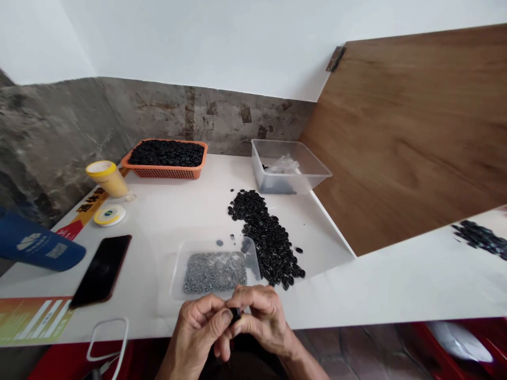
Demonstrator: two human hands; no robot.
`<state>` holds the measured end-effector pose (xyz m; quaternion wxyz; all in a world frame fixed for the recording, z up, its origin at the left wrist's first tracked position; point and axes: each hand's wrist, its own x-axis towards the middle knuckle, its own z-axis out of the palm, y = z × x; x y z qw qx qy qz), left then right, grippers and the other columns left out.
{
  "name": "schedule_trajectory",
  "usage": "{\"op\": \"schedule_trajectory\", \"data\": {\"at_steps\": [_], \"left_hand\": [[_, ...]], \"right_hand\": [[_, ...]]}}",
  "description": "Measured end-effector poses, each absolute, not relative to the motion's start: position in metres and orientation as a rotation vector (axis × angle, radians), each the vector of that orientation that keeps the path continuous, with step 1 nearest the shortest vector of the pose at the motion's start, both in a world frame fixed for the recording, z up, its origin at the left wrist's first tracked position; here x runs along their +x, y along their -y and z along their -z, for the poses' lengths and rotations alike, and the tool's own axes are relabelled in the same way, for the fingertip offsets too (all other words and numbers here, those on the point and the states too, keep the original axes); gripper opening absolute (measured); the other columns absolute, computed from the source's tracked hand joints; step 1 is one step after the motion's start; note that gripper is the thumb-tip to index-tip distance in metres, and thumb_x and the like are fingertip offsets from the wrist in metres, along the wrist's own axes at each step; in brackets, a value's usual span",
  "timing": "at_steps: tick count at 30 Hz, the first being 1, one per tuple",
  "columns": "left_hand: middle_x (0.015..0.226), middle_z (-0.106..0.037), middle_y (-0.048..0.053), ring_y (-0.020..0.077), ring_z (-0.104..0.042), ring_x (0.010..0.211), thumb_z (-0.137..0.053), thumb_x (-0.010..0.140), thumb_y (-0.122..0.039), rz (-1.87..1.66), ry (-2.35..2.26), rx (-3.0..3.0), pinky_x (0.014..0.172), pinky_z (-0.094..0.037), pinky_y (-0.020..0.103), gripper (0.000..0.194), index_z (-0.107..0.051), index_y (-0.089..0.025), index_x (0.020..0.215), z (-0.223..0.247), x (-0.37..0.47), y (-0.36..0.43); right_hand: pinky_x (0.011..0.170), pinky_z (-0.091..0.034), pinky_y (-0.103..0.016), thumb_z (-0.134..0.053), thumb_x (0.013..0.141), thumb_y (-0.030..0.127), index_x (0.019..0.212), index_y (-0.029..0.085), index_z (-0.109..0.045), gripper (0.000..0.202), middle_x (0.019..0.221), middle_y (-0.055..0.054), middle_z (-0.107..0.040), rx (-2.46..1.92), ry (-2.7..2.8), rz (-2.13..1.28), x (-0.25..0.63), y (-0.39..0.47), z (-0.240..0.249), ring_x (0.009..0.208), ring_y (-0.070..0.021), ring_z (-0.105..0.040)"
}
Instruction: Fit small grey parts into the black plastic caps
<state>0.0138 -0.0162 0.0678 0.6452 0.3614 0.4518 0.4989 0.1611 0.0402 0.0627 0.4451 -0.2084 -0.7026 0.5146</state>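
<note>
My left hand [202, 328] and my right hand [262, 316] meet at the front edge of the table. Pinched between the fingers of both is a small black oval piece [235, 315], partly covered by fingertips. Just beyond them lies a shallow clear plastic tray [176, 274] holding a heap of small silvery metal pins or screws [214, 270], too fine to tell which. A long pile of black oval pieces with holes [273, 243] spreads behind and to the right of the tray.
An orange basket [166, 171] full of black pieces and a clear bin [293, 182] stand at the back. On the left are a yellow-lidded cup [109, 179], a phone [102, 270] and a blue tumbler [43, 243]. A wooden panel [407, 142] rises at right.
</note>
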Motion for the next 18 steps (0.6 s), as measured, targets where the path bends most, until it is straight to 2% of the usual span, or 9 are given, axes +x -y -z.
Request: {"op": "schedule_trajectory", "data": {"at_steps": [4, 9, 18], "left_hand": [[0.041, -0.056, -0.001, 0.0066, -0.047, 0.034, -0.064, 0.079, -0.046, -1.152, -1.033, 0.808, 0.041, -0.034, 0.018, 0.037, -0.061, -0.014, 0.061, -0.065, 0.016, 0.017], [0.041, -0.057, 0.000, 0.0068, -0.047, 0.036, -0.064, 0.078, -0.046, -1.139, -1.051, 0.792, 0.042, -0.035, 0.018, 0.036, -0.062, -0.014, 0.062, -0.064, 0.015, 0.015], [0.044, -0.060, 0.003, 0.0088, -0.049, 0.040, -0.063, 0.078, -0.049, -1.157, -1.086, 0.700, 0.045, -0.036, 0.020, 0.038, -0.064, -0.013, 0.063, -0.073, 0.010, 0.016]], "right_hand": [[0.058, -0.041, -0.022, -0.067, 0.080, 0.043, 0.081, 0.017, -0.068, 0.027, 0.056, 0.001, -0.060, -0.558, 1.765, -1.245, 0.161, -0.042, -0.064, 0.051, -0.0096, -0.050], [0.059, -0.041, -0.022, -0.062, 0.084, 0.045, 0.083, 0.016, -0.067, 0.029, 0.057, 0.000, -0.062, -0.518, 1.814, -1.237, 0.159, -0.046, -0.064, 0.054, -0.0104, -0.052], [0.059, -0.045, -0.021, -0.072, 0.075, 0.041, 0.086, 0.018, -0.069, 0.026, 0.060, 0.002, -0.061, -0.531, 1.681, -1.315, 0.151, -0.047, -0.055, 0.054, -0.0094, -0.054]]}}
